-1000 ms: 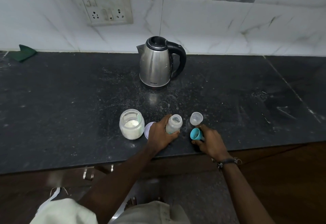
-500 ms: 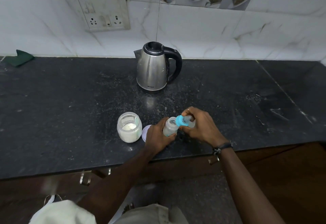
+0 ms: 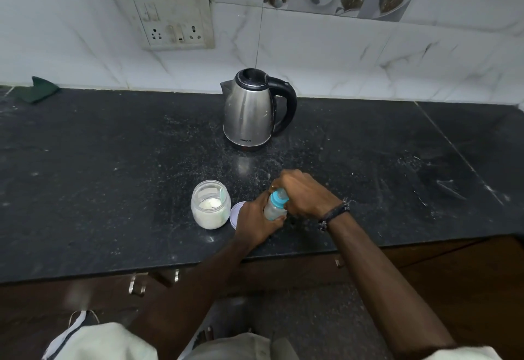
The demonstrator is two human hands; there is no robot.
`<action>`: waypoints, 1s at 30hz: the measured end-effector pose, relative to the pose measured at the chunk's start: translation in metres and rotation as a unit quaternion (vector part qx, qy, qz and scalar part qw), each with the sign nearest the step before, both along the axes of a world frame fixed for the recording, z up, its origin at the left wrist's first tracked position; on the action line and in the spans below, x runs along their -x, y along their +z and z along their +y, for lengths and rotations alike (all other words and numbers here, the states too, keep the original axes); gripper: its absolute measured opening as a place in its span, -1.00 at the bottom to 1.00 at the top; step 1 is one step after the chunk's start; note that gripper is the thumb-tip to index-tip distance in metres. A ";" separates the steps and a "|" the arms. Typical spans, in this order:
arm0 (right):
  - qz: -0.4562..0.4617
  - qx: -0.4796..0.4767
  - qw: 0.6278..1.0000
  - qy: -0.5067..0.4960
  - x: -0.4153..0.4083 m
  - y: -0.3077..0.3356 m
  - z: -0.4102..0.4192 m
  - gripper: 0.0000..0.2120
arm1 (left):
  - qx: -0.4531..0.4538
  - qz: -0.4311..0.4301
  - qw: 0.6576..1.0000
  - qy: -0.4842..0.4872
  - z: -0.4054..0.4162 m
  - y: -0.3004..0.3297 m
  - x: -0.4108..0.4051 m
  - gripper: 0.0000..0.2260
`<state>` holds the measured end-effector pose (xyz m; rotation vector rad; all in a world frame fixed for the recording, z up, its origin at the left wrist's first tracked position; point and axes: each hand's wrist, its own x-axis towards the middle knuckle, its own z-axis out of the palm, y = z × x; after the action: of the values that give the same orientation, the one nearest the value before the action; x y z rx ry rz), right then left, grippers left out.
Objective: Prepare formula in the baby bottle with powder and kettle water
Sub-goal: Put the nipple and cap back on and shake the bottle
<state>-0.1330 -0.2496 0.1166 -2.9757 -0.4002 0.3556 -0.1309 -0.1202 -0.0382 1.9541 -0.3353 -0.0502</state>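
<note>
The clear baby bottle (image 3: 271,210) stands near the front edge of the black counter (image 3: 113,175), gripped around its body by my left hand (image 3: 253,222). Its blue collar (image 3: 277,200) sits on the bottle's neck, and my right hand (image 3: 304,192) is closed over the collar and teat from above. An open glass jar (image 3: 210,206) of white powder, with a pale scoop inside, is just left of the bottle. The jar's lid (image 3: 236,213) lies between jar and left hand. The steel kettle (image 3: 249,111) with a black handle is behind, by the wall.
A green cloth (image 3: 38,90) lies at the far left against the tiled wall. A socket plate (image 3: 167,19) is mounted above the counter. Powder dust is scattered on the counter around the kettle. Wooden drawers with metal handles (image 3: 136,284) sit below the counter edge.
My right hand picked up the blue collar from the counter, carried it left and set it on the bottle's neck. My left hand has kept hold of the bottle.
</note>
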 end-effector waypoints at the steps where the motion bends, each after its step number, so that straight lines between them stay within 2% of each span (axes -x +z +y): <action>1: -0.001 0.006 1.000 0.002 -0.001 -0.001 0.001 -0.56 | -0.001 0.001 1.000 0.001 0.000 0.000 0.000 -0.52; 6: 0.013 0.025 1.000 -0.006 -0.005 0.008 0.006 -0.59 | -0.005 0.008 1.000 0.003 0.001 0.001 0.000 -0.49; 10: -0.008 0.049 0.998 -0.041 -0.003 0.011 0.013 -0.58 | -0.015 0.003 1.000 0.003 0.000 0.004 0.001 -0.56; 13: -0.072 0.078 0.990 -0.096 -0.001 0.003 0.013 -0.44 | -0.012 0.012 1.000 0.009 -0.001 0.001 0.002 -0.49; 15: -0.079 0.095 0.986 -0.114 0.001 0.000 0.011 -0.30 | -0.022 0.009 1.000 0.013 -0.001 0.000 0.001 -0.41; 19: -0.066 0.098 0.984 -0.135 0.005 0.006 0.010 -0.22 | -0.028 0.001 1.000 0.008 -0.001 0.000 0.000 -0.48; 21: -0.041 0.101 0.987 -0.118 0.004 0.015 0.009 -0.26 | -0.028 0.004 1.000 0.009 -0.001 0.001 0.000 -0.52; 23: 0.000 0.114 0.991 -0.067 0.000 0.022 0.007 -0.40 | -0.027 -0.002 1.000 0.004 -0.001 0.003 0.000 -0.53; 26: 0.039 0.110 0.993 -0.010 -0.004 0.023 0.008 -0.43 | -0.020 -0.013 1.000 -0.001 0.000 0.005 0.000 -0.52; 30: 0.018 0.121 0.992 0.015 -0.003 0.015 0.015 -0.61 | -0.005 -0.008 1.000 -0.007 0.000 0.006 0.001 -0.51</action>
<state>-0.1297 -0.2341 0.1312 -3.1950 -0.4260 0.4939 -0.1318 -0.1207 -0.0319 1.9622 -0.3604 -0.0452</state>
